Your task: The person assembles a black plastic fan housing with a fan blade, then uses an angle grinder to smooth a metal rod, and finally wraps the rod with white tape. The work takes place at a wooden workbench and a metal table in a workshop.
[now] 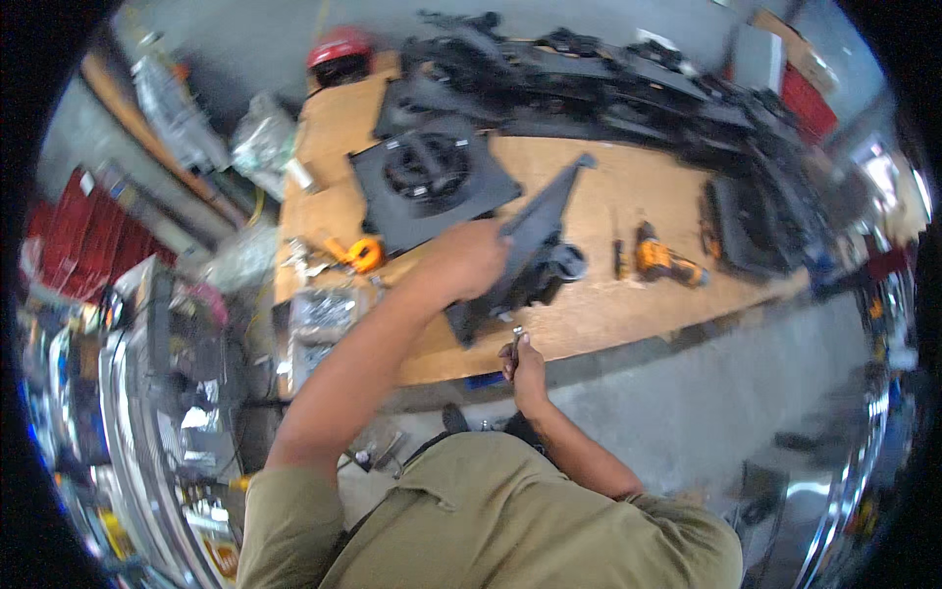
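My left hand (476, 263) is closed on a black plastic fan shroud (540, 221), which stands tilted up on the wooden table. A round grey motor-like part (567, 262) juts from the shroud's right side. Close to the table's front edge, my right hand (528, 371) is closed around a small metal piece (517, 339), too blurred to name exactly. Beyond my left hand lies another black fan shroud (432, 211), flat, its round fan facing up.
On the wooden table (608, 304), a yellow-and-black cordless drill (659, 260) lies right beside a screwdriver (619, 253). An orange round object (365, 254) and bags of small parts (326, 312) are at left. Black shrouds (589, 83) pile along the back, near a red helmet (340, 54).
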{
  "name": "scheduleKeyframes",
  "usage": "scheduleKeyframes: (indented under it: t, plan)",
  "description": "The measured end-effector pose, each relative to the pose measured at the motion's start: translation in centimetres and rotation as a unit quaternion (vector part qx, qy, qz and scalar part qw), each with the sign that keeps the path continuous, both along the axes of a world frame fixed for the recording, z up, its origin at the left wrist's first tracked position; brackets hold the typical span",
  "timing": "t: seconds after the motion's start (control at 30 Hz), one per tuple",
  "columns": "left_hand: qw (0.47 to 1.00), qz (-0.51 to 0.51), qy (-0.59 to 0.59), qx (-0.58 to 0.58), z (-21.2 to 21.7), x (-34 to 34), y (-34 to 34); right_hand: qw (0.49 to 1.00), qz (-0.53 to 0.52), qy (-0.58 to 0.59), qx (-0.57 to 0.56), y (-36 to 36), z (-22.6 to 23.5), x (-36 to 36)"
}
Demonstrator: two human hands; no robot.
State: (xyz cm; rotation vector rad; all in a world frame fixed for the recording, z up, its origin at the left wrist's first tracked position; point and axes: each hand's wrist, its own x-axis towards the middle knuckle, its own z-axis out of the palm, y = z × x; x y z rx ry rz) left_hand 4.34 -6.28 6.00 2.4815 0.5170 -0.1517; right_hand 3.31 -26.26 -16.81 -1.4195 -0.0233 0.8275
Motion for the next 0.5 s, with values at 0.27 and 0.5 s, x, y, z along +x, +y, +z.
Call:
scheduleKeyframes:
  t: [0.27,0.5]
  plan:
    - [0.996,0.006,-0.048,0.081,0.1,-0.4,-0.9,0.751,0.169,-0.616,-0.166,-6.6,10.0,21.1]
    - [0.987,0.036,0.083,0.131,2.7,0.5,-1.9,0.539,0.311,-0.777,-0.098,-0.4,16.3,26.5]
